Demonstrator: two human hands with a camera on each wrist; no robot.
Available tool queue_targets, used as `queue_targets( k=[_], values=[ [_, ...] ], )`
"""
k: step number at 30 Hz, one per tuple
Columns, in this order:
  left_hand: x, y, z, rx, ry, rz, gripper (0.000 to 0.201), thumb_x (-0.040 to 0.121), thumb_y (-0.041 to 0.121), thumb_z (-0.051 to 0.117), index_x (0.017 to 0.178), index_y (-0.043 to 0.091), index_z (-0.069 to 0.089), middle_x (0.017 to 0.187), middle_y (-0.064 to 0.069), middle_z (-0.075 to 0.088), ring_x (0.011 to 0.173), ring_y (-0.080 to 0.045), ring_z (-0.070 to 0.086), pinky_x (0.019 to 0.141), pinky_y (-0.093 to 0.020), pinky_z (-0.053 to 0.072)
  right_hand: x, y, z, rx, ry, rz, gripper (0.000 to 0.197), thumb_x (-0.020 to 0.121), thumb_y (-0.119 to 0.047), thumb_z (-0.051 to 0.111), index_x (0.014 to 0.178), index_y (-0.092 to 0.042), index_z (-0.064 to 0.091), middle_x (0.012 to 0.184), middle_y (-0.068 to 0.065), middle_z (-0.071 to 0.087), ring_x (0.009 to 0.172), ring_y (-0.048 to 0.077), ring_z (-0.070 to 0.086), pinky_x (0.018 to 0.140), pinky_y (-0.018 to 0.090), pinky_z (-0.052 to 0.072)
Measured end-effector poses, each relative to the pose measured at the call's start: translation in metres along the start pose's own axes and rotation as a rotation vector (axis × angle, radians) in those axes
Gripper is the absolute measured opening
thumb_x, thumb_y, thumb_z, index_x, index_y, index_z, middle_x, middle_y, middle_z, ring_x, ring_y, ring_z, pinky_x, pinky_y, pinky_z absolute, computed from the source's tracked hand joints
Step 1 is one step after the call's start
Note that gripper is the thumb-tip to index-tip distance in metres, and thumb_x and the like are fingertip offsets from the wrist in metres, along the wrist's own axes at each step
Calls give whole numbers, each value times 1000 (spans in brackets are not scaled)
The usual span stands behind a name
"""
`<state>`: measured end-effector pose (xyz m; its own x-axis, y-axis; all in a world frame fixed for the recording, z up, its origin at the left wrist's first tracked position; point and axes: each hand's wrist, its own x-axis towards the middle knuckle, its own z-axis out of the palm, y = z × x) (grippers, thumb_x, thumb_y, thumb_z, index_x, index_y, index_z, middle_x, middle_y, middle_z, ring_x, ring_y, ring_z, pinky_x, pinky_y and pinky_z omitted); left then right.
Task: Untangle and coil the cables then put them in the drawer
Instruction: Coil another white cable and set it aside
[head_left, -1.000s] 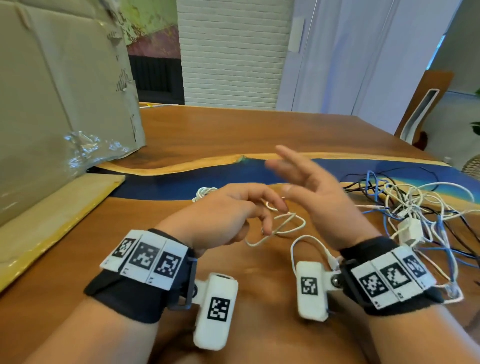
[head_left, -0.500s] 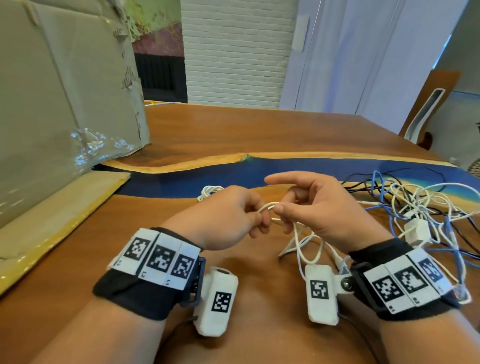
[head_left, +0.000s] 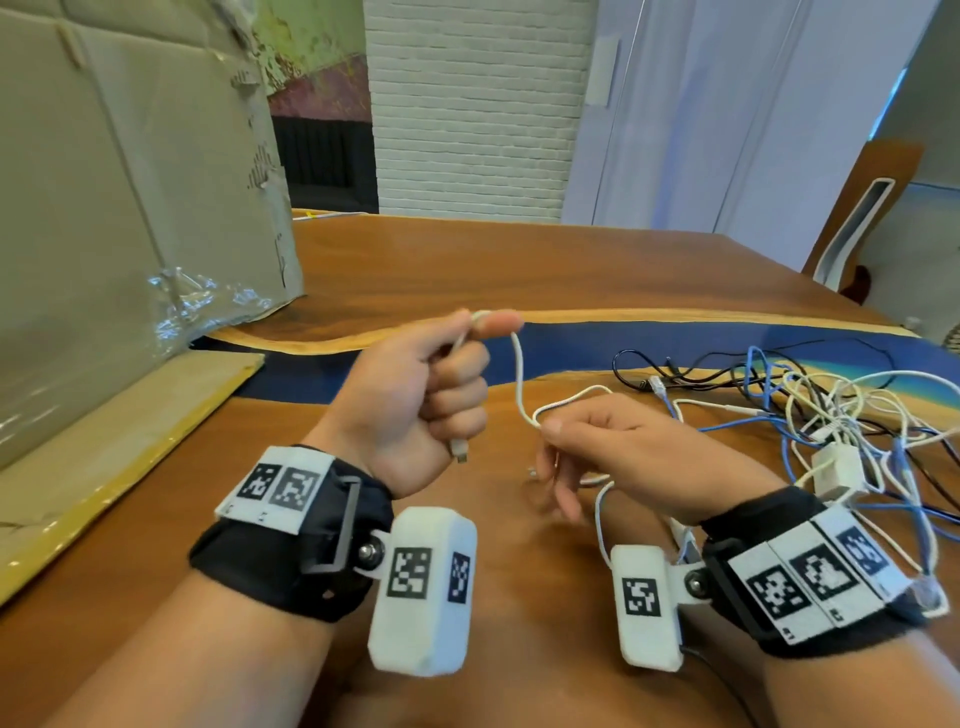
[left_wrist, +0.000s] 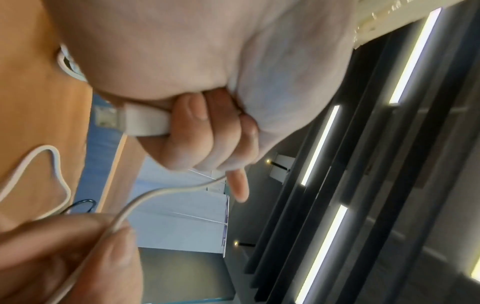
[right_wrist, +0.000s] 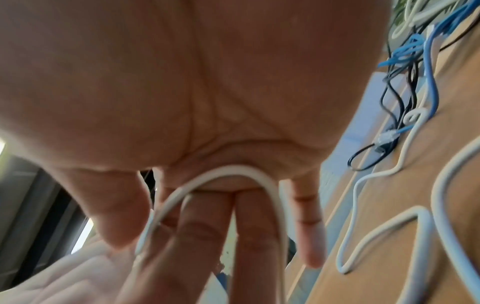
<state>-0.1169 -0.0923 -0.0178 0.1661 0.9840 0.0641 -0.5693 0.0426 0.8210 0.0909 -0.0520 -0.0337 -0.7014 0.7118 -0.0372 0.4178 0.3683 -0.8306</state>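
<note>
My left hand (head_left: 441, 379) is a raised fist around a thin white cable (head_left: 517, 384); the USB plug (head_left: 458, 451) sticks out below the little finger, and the wire leaves over my thumb. In the left wrist view the white plug (left_wrist: 141, 121) sits inside the curled fingers (left_wrist: 197, 139). My right hand (head_left: 597, 447), lower and to the right, pinches the same cable between thumb and forefinger. The right wrist view shows a loop of that cable (right_wrist: 233, 174) lying across the palm and fingers (right_wrist: 257, 226). A tangle of white, blue and black cables (head_left: 810, 415) lies on the table at the right.
A white charger block (head_left: 839, 470) sits in the tangle. A large cardboard box (head_left: 119, 208) with a flap lying flat stands at the left. The wooden table (head_left: 467, 260) has a blue resin band across it. A chair (head_left: 857, 218) stands at the far right.
My left hand has risen and closed into a fist with the plug end, drawing the cable up. My right hand has moved down and right, and the two hands are now apart.
</note>
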Motion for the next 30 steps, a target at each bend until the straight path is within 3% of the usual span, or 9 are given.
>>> queue_targets(
  k=[4,8,10,12,15,19,24,27,30],
  values=[
    [3,5,-1,-279,78,132,35,109,27,37,112,7,66,57,9,26,42,-8,19,39,-18,26,8,0,10,112,188,-70,30,110,-24,43,108,-21,73,52,1,38,41,17,41,46,31,39],
    [7,-1,5,-372,172,270,33,110,21,37,114,1,64,73,0,61,60,-9,62,71,-27,61,9,-9,14,-55,100,-54,34,110,-30,43,133,-45,63,66,2,60,50,19,53,52,30,46],
    [7,-4,6,-317,200,313,33,111,21,37,117,4,64,93,-6,76,87,-16,75,96,-38,58,7,-15,18,-83,10,-49,34,109,-32,44,135,-45,61,77,7,69,55,23,64,58,27,51],
    [7,-7,6,-103,233,315,34,112,24,34,120,9,64,106,-5,78,105,-17,74,105,-38,48,6,-19,21,-97,-33,-53,30,108,-33,46,129,-39,67,77,9,70,59,26,69,63,29,55],
    [5,-14,10,457,256,342,35,112,24,36,113,13,69,97,-3,79,101,-13,74,94,-32,48,4,-21,22,-78,64,-130,25,102,-36,58,94,-24,78,60,6,61,55,26,66,54,32,51],
    [0,-19,13,1043,88,188,37,110,25,42,98,9,72,67,1,69,53,-9,57,52,-23,43,0,-12,5,60,345,-229,27,99,-18,67,74,-8,73,49,-7,51,42,2,46,48,15,37],
    [-5,-16,16,890,-47,-28,50,110,31,38,87,2,72,44,2,33,39,-14,33,68,-37,52,-3,-6,-8,39,451,-250,30,80,-34,82,69,-8,73,51,-4,54,49,7,39,52,20,35],
    [-6,-15,13,687,-112,-63,47,110,25,38,88,1,72,52,1,22,41,-14,20,57,-31,44,-2,-4,-11,74,498,-254,37,74,-41,82,68,-7,70,49,-6,46,48,9,35,50,21,32],
    [-6,-13,9,456,-51,-47,44,108,20,39,89,4,75,59,2,14,45,-12,13,48,-25,31,-3,-4,-13,70,441,-240,22,90,-35,70,85,-17,80,54,2,58,46,6,41,49,20,33]
  ],
)
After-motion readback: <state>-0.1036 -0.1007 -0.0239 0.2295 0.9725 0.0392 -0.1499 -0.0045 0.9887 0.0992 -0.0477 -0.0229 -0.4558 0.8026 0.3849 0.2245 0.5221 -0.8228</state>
